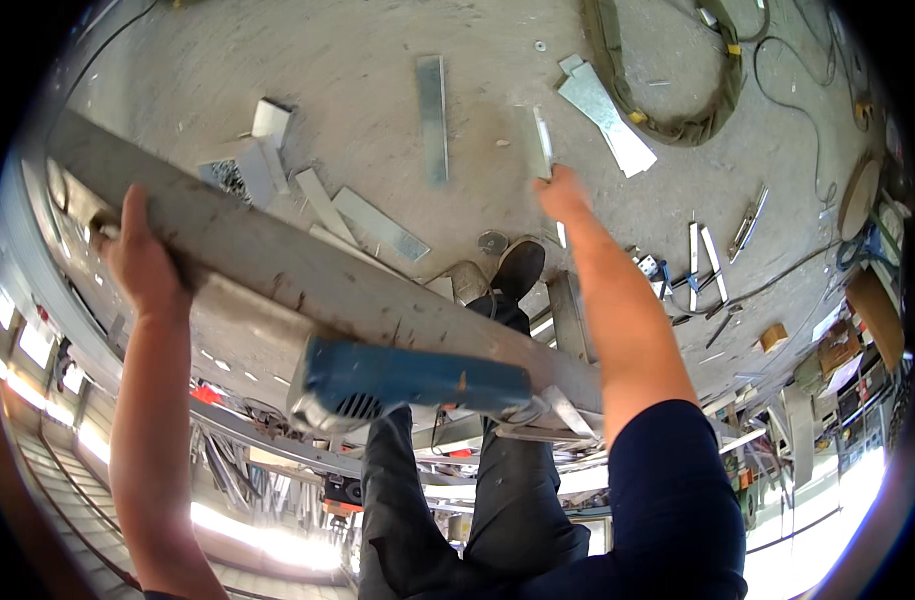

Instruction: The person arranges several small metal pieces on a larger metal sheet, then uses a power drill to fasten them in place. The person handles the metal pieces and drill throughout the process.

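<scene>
Grey metal is forming a long beam (pixel 307 275) that is slanting from the upper left down toward the middle right, passing in front of the person's legs. The left hand (pixel 149 265) is clamping the beam near its upper-left end: the thumb is lying up across the broad face, while the fingers are curling around the near edge, where they are partly hidden. Most of the beam is stretching away to the right of this hand.

Well apart from it, beyond the beam, the right hand (pixel 563 195) is reaching out over the concrete floor (pixel 327 60), its fingers closing around a thin pale strip (pixel 544 140). The strip's longer part is pointing away past the knuckles, and a short end is showing below the fist.

A blue power-tool housing (pixel 417 380) with a vented end is sitting on the near side of the beam, overlapping it in view; whether the two are touching, I cannot tell.

Ahead of the right hand, overlapping sheet-metal pieces (pixel 605 115) are lying near an olive hose loop (pixel 677 132). A flat grey bar (pixel 432 115) is resting to the hand's left, and a dark disc (pixel 492 243) is lying beside the person's black shoe (pixel 519 268).
</scene>
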{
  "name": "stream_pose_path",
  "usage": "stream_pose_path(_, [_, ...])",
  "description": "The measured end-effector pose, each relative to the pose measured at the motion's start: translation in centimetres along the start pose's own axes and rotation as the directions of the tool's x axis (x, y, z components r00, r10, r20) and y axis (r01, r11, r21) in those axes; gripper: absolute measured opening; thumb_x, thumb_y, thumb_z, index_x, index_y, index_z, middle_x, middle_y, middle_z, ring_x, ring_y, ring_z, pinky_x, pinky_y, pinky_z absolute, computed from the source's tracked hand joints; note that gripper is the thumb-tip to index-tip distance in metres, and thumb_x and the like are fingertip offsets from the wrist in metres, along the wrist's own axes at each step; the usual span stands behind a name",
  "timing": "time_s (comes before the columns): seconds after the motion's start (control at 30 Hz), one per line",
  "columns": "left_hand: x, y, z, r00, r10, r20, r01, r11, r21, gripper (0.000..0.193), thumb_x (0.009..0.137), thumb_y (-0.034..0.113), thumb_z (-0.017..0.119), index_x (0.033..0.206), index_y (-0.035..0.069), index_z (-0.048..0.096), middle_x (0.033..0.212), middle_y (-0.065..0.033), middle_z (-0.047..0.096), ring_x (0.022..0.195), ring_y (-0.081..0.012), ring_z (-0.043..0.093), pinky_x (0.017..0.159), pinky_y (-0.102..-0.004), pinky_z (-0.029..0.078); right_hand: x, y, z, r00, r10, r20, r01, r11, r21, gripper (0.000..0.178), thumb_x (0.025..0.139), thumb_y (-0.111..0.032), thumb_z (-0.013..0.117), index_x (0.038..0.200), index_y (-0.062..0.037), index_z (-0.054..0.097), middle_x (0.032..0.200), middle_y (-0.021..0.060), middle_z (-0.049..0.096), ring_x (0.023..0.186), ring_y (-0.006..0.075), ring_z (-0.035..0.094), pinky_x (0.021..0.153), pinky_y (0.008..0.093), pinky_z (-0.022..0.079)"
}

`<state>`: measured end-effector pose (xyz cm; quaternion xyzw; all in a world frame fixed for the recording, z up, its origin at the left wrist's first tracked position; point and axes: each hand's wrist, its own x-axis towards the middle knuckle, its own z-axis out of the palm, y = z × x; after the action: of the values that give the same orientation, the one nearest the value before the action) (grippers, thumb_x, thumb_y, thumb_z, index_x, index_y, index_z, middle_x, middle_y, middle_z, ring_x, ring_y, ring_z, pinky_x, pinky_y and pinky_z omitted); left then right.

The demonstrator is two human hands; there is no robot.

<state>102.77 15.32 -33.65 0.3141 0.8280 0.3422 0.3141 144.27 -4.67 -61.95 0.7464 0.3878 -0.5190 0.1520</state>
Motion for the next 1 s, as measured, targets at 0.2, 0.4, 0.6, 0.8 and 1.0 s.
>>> stream_pose_path(0.2, [-1.1, -0.1, 1.4, 0.959, 0.202, -0.201, -0.018, 0.748, 0.663, 0.073, 0.086, 0.041, 0.061, 0.14, -0.003, 0.039, 0.144, -0.0363, 0.034, 0.129, -0.0505, 0.039, 0.107, -0.0433, 0.038, -5.7, -1.2, -10.2, 0.976, -0.22, 0.002, 0.22, 0.976, -0.008, 0.038, 0.079, -0.031, 0.07, 0.099, 0.0008, 0.07, 0.094, 0.0244, 0.069, 0.092, 0.0396, 0.067, 0.081, 0.0449, 0.052])
stream_pose_path(0.4, [-2.9, 3.7, 2.5, 0.973, 0.044, -0.227, 0.115, 0.759, 0.641, 0.079, 0.085, 0.043, 0.054, 0.15, 0.009, 0.026, 0.142, -0.042, 0.029, 0.126, -0.0525, 0.042, 0.102, -0.0495, 0.042, -12.0, -5.2, -18.1, 0.96, -0.274, -0.067, 0.27, 0.961, -0.06, 0.034, 0.079, -0.026, 0.072, 0.096, 0.0038, 0.068, 0.084, 0.0218, 0.069, 0.081, 0.0341, 0.068, 0.073, 0.0414, 0.051])
stream_pose_path(0.6, [-3.4, 5.5, 1.8, 0.979, -0.071, -0.19, 0.177, 0.759, 0.627, 0.1, 0.082, 0.05, 0.058, 0.152, -0.001, 0.009, 0.142, -0.0373, 0.03, 0.13, -0.0477, 0.04, 0.107, -0.0468, 0.037, -18.0, -10.4, -20.8, 0.951, -0.252, -0.181, 0.241, 0.967, -0.082, 0.033, 0.083, -0.029, 0.07, 0.099, 0.0003, 0.068, 0.089, 0.0206, 0.07, 0.085, 0.0358, 0.068, 0.074, 0.0432, 0.051])
stream_pose_path(0.8, [-3.6, 6.3, 1.4, 0.985, -0.083, -0.151, 0.161, 0.758, 0.633, 0.099, 0.086, 0.048, 0.061, 0.152, -0.001, 0.007, 0.146, -0.0387, 0.021, 0.13, -0.05, 0.039, 0.108, -0.0477, 0.037, -21.7, -15.2, -22.2, 0.948, -0.221, -0.228, 0.202, 0.974, -0.105, 0.032, 0.085, -0.032, 0.068, 0.095, -0.0022, 0.066, 0.093, 0.0213, 0.069, 0.09, 0.0396, 0.066, 0.079, 0.0465, 0.051])
stream_pose_path(1.0, [-4.3, 6.5, 0.4, 0.75, 0.569, 0.338, -0.648, 0.528, 0.549, 0.111, 0.076, 0.041, 0.08, 0.15, -0.005, 0.012, 0.149, -0.0329, 0.023, 0.14, -0.0448, 0.024, 0.113, -0.0475, 0.028, -22.9, -19.6, -22.9, 0.921, -0.222, -0.321, 0.216, 0.975, -0.055, 0.033, 0.083, -0.03, 0.069, 0.096, -0.0001, 0.062, 0.09, 0.0238, 0.067, 0.088, 0.0437, 0.063, 0.077, 0.0486, 0.05])
